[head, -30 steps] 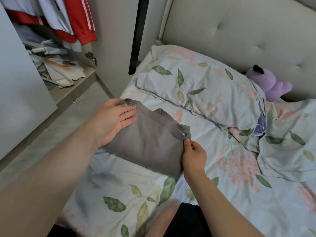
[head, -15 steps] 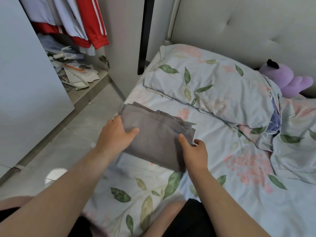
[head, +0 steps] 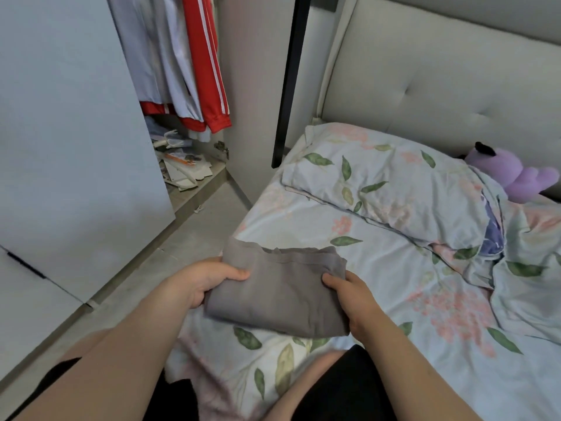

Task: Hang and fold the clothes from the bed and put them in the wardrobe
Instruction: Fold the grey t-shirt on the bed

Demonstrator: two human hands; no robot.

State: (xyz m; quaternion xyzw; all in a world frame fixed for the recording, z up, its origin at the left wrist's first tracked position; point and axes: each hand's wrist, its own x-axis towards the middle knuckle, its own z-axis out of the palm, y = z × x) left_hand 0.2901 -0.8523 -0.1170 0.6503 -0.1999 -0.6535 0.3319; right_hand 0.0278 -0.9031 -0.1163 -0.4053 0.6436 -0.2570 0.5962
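Note:
A folded grey garment (head: 282, 290) is held just above the near left corner of the bed (head: 379, 299). My left hand (head: 206, 281) grips its left edge, thumb on top and fingers underneath. My right hand (head: 355, 296) grips its right edge the same way. The wardrobe (head: 182, 86) stands open at the upper left, with a red jacket (head: 209, 71) and pale clothes hanging inside.
A white wardrobe door (head: 69, 132) juts out on the left. Papers and boxes (head: 185, 168) litter the wardrobe floor. A floral pillow (head: 388, 183), a rumpled duvet (head: 528, 268) and a purple plush toy (head: 513, 174) lie on the bed. Grey floor (head: 182, 247) runs between bed and wardrobe.
Both hands have gone from pressing and pinching the grey garment on the bed to gripping its sides. It is lifted and drawn nearer me, and the view has tilted up.

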